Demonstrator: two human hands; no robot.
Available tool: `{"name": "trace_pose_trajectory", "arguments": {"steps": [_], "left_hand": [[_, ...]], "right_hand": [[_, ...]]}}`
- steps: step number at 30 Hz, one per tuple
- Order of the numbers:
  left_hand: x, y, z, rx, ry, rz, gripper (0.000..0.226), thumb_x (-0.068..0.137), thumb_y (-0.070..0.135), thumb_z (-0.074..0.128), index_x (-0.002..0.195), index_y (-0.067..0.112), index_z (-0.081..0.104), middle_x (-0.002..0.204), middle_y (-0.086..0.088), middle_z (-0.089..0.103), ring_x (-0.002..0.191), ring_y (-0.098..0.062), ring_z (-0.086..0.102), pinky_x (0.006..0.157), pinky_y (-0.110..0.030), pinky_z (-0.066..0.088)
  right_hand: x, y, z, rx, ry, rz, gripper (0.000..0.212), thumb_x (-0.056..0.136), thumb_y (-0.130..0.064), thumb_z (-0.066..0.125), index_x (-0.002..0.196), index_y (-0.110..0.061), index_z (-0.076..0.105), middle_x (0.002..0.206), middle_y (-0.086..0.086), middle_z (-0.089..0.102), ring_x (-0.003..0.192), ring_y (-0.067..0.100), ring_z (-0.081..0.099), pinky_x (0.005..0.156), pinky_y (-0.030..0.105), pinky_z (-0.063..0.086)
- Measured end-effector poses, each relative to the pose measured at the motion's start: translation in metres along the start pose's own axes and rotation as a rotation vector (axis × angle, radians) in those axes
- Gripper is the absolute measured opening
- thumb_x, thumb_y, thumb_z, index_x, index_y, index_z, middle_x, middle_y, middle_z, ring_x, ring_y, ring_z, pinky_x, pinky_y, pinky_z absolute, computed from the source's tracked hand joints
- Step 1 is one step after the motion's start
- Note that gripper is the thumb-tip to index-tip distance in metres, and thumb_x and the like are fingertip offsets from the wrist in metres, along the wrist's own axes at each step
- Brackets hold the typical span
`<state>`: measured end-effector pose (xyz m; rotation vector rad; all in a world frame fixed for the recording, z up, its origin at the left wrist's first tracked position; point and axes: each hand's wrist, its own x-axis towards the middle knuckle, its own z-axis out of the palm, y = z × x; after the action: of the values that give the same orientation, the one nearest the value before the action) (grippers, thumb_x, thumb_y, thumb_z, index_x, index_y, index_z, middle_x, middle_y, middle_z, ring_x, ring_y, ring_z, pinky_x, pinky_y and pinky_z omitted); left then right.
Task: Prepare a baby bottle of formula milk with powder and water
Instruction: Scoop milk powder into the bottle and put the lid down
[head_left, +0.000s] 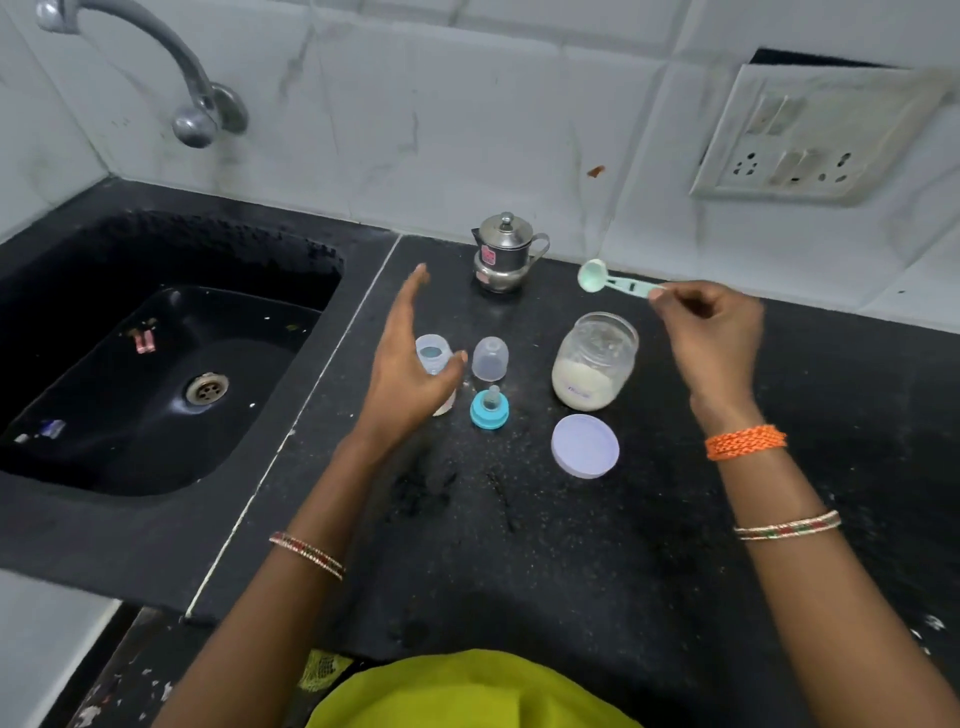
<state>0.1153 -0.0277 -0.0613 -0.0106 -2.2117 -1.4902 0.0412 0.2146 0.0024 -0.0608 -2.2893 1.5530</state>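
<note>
A clear baby bottle (432, 354) stands open on the black counter, partly hidden behind my left hand (410, 358), whose fingers are spread beside it without gripping. My right hand (711, 338) pinches the handle of a mint-green measuring scoop (605, 279), held above and behind the open glass jar of white powder (595, 364). The scoop's bowl looks empty. The clear bottle cap (490, 358) and the blue ring with its teat (489, 410) sit between bottle and jar. The jar's pale lid (585, 446) lies in front of the jar.
A small lidded steel pot (501, 254) stands at the back by the tiled wall. A black sink (156, 374) with a tap (197, 114) above lies to the left. A socket panel (810, 135) is on the wall at the right.
</note>
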Motion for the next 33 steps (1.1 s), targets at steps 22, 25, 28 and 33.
{"name": "trace_pose_trajectory", "arguments": {"steps": [22,25,28,33], "left_hand": [[0.027,-0.002,0.112,-0.303,-0.358,-0.331,0.062,0.085,-0.018,0.041,0.139,0.011,0.033,0.126,-0.012,0.054,0.119,-0.016,0.052,0.095,-0.013,0.044],[0.025,0.001,0.112,-0.308,-0.34,-0.325,0.062,0.084,-0.018,0.042,0.139,0.01,0.033,0.124,-0.011,0.054,0.114,-0.014,0.054,0.09,-0.011,0.046],[0.021,0.006,0.107,-0.3,-0.32,-0.294,0.057,0.084,-0.017,0.043,0.135,0.006,0.035,0.118,-0.007,0.051,0.105,-0.009,0.054,0.083,-0.009,0.046],[0.008,-0.006,0.096,-0.245,-0.265,-0.274,0.048,0.083,-0.012,0.048,0.125,0.011,0.045,0.117,-0.006,0.054,0.108,-0.016,0.055,0.088,-0.016,0.047]], "right_hand": [[0.046,0.02,0.059,-1.066,-0.608,0.03,0.03,0.087,-0.018,0.06,0.115,-0.008,0.058,0.125,0.014,0.057,0.128,0.035,0.041,0.112,0.057,0.016],[0.047,0.024,0.057,-0.986,-0.623,0.098,0.033,0.084,-0.021,0.063,0.114,-0.009,0.06,0.124,0.014,0.057,0.127,0.035,0.043,0.111,0.056,0.019],[0.05,0.029,0.045,-0.853,-0.685,0.161,0.028,0.08,-0.03,0.065,0.101,-0.011,0.07,0.11,0.01,0.066,0.117,0.035,0.053,0.108,0.056,0.03],[0.033,0.024,-0.006,-0.45,-0.397,0.095,0.01,0.083,-0.026,0.062,0.078,-0.025,0.071,0.092,-0.006,0.071,0.1,0.02,0.064,0.1,0.052,0.044]]}}
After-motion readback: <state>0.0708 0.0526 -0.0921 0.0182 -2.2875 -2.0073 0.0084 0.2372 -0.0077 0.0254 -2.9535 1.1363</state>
